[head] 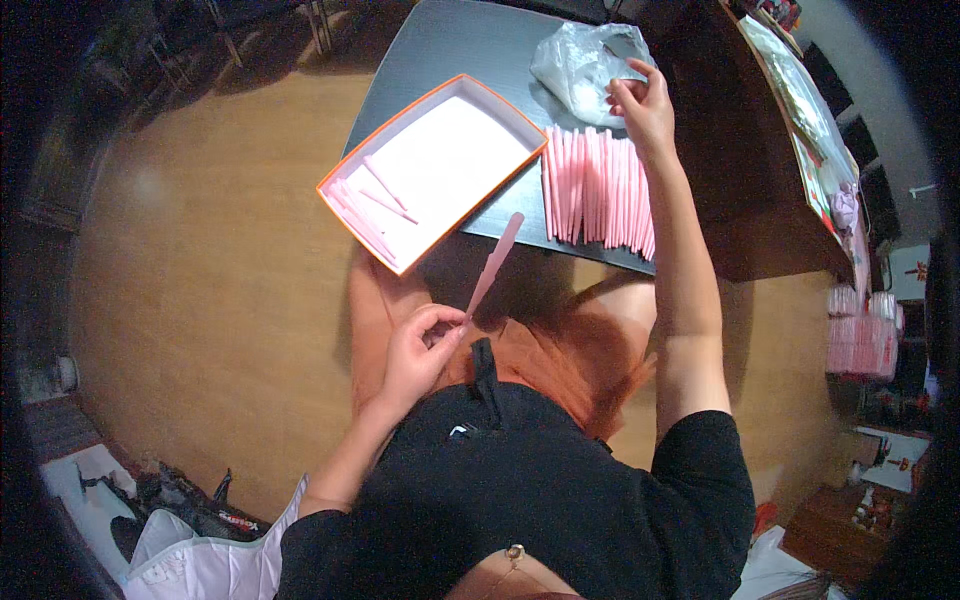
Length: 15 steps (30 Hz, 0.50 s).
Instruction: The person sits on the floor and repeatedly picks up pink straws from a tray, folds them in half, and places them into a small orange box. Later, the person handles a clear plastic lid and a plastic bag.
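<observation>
My left hand (pixel 424 349) pinches the narrow lower end of a long pink strip (pixel 495 262), which widens upward and stands tilted over my lap. My right hand (pixel 637 101) is stretched out to a crumpled clear plastic bag (pixel 574 71) on the dark table, fingers curled over its right side. Whether anything is between those fingers is too unclear to tell. Beneath the bag lies a row of slim pink tubes (pixel 596 187), side by side, partly covered by my right forearm. A shallow white box with an orange rim (pixel 480 210) holds several pink tubes (pixel 356 214) at its left end.
The dark table (pixel 409 64) ends just above my knees, and the box overhangs its near edge. A brown cabinet (pixel 735 150) stands at the right, with plastic packaging (pixel 806 97) on top. Pink packs (pixel 862 345) are stacked farther right. White cloth (pixel 202 555) lies at lower left.
</observation>
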Tool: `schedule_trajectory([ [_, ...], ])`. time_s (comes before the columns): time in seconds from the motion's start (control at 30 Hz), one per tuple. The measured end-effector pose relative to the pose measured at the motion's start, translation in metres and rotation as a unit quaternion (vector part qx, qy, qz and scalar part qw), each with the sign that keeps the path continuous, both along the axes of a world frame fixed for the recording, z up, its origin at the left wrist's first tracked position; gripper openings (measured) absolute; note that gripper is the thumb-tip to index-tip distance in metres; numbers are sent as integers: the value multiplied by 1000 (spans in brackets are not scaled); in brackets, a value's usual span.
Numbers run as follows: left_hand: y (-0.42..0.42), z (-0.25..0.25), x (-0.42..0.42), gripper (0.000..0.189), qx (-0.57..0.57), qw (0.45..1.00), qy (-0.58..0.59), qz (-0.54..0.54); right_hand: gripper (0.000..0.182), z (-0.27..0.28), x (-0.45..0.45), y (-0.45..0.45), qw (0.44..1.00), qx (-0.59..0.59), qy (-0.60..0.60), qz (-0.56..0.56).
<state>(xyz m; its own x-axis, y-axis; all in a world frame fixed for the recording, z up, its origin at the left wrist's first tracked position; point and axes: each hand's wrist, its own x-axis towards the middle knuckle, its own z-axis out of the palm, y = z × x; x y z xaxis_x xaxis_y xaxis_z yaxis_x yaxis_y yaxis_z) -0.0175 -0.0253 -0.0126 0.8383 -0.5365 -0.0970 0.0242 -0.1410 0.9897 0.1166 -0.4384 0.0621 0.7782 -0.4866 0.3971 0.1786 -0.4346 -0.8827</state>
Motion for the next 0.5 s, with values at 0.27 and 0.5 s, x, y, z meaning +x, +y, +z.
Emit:
schedule_trajectory([
  [0.27,-1,6,-10,11,48,995,-63,-52,55,38,-150,133,973,124,-93,172],
  [0.5,-3,14,-22,11,51,991,-98,-79,57,34,-181,145,973,87,-171,126],
])
